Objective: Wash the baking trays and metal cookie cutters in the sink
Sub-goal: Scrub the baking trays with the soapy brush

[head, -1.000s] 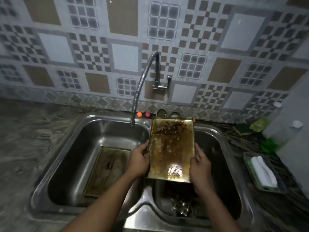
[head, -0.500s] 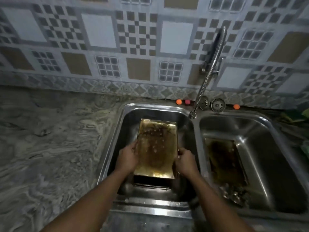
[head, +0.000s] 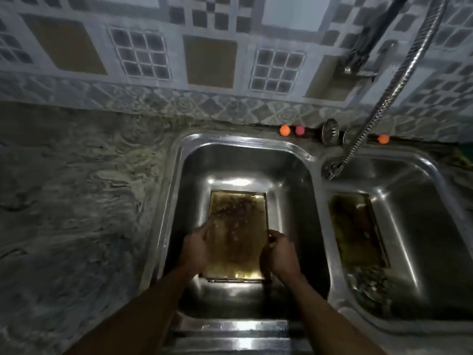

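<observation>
The baking tray (head: pixel 238 234) is a rectangular metal pan, its gold-brown base covered in dark burnt stains and greasy spots, with a bright glare along its near edge. It sits low in the left basin (head: pixel 294 201) of a steel double sink, long side pointing away from the person. The left hand (head: pixel 197 247) grips its left edge, though it is blurred; the right hand (head: pixel 280 252) curls its fingers round the right edge. Both hands hide the tray's near corners.

A second tray (head: pixel 358 229), darker, lies in the right basin (head: pixel 422 201), with a dim heap of small metal pieces (head: pixel 371 285) at its near end. A flexible tap hose (head: pixel 399 80) hangs over the divider. 3 small balls (head: pixel 284 130) and a strainer (head: pixel 330 129) line the back rim, below the tiled wall (head: pixel 210 60). A marbled counter (head: pixel 76 201) lies left.
</observation>
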Available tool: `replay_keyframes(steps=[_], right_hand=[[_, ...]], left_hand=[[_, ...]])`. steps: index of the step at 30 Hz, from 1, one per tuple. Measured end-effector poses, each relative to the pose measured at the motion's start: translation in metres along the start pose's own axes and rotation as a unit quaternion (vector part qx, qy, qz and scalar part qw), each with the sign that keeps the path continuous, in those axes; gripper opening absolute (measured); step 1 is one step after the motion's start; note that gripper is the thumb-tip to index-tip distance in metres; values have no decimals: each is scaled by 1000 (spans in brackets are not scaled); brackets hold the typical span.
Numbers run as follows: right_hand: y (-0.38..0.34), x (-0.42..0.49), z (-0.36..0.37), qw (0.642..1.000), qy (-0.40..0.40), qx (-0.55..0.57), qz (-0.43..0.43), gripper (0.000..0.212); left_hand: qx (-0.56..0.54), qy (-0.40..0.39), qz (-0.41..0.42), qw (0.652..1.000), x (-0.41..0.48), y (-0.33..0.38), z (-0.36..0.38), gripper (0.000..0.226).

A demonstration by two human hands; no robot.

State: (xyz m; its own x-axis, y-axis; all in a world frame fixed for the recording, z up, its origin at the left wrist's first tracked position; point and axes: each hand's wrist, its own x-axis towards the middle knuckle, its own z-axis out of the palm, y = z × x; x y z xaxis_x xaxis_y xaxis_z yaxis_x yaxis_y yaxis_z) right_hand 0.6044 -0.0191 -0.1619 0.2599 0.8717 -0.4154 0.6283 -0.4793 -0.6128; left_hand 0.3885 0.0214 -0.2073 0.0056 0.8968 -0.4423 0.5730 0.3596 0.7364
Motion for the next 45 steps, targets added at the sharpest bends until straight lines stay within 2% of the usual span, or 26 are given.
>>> replay_keyframes(steps=[3,6,11,14,18,24,27,31,34,36,40,43,45], right_hand=[[7,4,7,1000,-10,-13,14,31],[12,7,9,1000,-8,-11,20,33],[10,3,3,999,-40,-22,8,29],[4,0,-8,999,-36,-28,11,28],[-1,0,-26,999,23,-16,-18,47],[-13,-11,-92,988,130,13,-82,17],[1,-23,-135,985,153,25,-80,25],[43,-29,-184,980,192,-4,-53,11],[81,-25,-214,977,206,-16,-47,30],[105,-22,-233,981,191,-10,-37,36],[158,1,-259,991,136,-1,-4,37],[184,20,-275,993,114,-9,2,27],[202,30,-283,995,100,-10,3,28]], left_hand=[[-1,10,40,999,3,-4,4,31],[18,20,85,996,3,-7,8,44],[-19,-6,59,998,-7,1,5,48],[1,-30,63,998,-14,12,-1,44],[50,6,65,997,-22,39,-3,32],[96,29,165,981,-26,113,26,38],[51,13,190,980,-38,156,55,45],[7,-9,232,973,-52,203,101,41],[3,-20,245,969,-58,230,139,35],[14,-31,252,967,-63,245,163,38],[39,-22,218,975,-60,261,210,42],[59,-27,167,984,-53,262,244,36],[70,-25,126,989,-49,259,262,36]])
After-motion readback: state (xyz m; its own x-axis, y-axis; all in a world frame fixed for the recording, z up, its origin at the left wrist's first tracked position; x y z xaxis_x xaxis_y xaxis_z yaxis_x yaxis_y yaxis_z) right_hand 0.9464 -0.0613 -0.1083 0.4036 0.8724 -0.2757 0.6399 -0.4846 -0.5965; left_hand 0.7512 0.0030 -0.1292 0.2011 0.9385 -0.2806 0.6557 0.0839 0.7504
